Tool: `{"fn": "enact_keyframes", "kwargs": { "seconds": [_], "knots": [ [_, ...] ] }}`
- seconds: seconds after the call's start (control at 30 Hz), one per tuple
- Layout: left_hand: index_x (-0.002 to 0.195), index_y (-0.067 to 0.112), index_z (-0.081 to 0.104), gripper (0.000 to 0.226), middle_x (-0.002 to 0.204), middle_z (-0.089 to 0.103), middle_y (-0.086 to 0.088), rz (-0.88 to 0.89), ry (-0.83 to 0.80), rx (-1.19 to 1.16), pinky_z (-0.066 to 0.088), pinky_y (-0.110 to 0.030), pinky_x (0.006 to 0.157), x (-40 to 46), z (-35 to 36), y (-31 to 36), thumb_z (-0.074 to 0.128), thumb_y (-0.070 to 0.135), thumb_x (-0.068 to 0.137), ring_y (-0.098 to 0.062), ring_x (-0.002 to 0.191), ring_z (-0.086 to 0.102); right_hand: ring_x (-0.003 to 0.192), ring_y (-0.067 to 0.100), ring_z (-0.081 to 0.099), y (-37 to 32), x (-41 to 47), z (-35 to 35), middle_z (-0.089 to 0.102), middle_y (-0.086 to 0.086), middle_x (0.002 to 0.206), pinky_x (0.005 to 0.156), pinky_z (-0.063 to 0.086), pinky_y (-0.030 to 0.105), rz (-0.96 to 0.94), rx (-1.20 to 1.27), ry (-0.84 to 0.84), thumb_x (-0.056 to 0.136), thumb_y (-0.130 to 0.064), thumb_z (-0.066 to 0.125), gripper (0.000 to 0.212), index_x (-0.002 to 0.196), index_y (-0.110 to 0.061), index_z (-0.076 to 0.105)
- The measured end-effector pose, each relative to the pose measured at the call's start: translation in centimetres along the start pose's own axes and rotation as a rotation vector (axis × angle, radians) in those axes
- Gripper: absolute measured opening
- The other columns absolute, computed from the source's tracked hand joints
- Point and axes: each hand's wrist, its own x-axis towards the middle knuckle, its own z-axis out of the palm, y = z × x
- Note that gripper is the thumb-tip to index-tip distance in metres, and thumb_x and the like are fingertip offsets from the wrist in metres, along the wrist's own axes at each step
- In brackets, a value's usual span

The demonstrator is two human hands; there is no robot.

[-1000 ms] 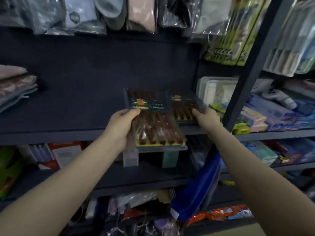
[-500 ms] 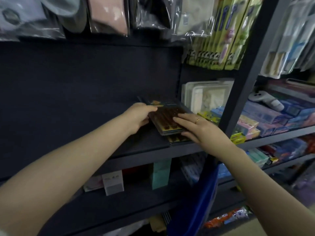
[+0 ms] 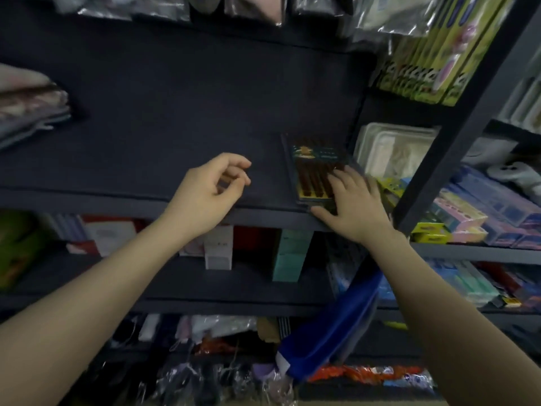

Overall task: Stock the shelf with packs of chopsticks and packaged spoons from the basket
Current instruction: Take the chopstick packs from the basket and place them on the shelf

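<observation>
A dark pack of brown chopsticks [image 3: 314, 167] lies flat on the dark shelf [image 3: 146, 159], near its right end, on top of another pack whose edge shows at the shelf front. My right hand [image 3: 352, 205] rests on the near end of the packs with its fingers spread flat. My left hand [image 3: 209, 187] hovers over the shelf's front edge, left of the packs, loosely curled and holding nothing. A blue basket [image 3: 330, 326] hangs below my right forearm; its contents are hidden.
A dark upright post [image 3: 456, 127] stands right of the packs, with white trays [image 3: 392, 148] and colourful boxes behind it. Folded cloth [image 3: 29, 104] lies at the shelf's left end. Boxes and bagged goods fill the lower shelves; bagged items hang above.
My left hand has let go of the chopstick pack and drawn back to the left. My right hand has slid toward the packs' near end and still rests on them.
</observation>
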Motion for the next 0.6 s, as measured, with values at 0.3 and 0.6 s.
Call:
{"fn": "enact_keyframes", "kwargs": {
  "seconds": [0.3, 0.6],
  "knots": [
    [0.112, 0.029, 0.051, 0.029, 0.091, 0.057, 0.023, -0.267, -0.049, 0.285, 0.041, -0.006, 0.069, -16.8, -6.4, -6.5, 0.05, 0.03, 0.084, 0.01, 0.082, 0.055, 0.107, 0.03, 0.058, -18.9, -5.6, 3.4, 0.062, 0.01, 0.119, 0.078, 0.048, 0.038, -0.603, 0.406, -0.106, 0.095, -0.029, 0.044, 0.033, 0.123, -0.013, 0.053],
    [0.119, 0.012, 0.054, 0.029, 0.097, 0.063, -0.002, -0.81, 0.074, 0.395, 0.042, -0.02, 0.067, -32.7, -18.1, -15.6, 0.051, 0.013, 0.089, -0.021, 0.091, 0.061, 0.093, 0.026, 0.06, -36.0, -7.2, 12.1, 0.064, 0.006, 0.103, 0.075, 0.048, 0.035, -0.812, 0.425, -0.613, 0.094, -0.023, 0.045, 0.019, 0.098, -0.014, 0.061]
  ]
}}
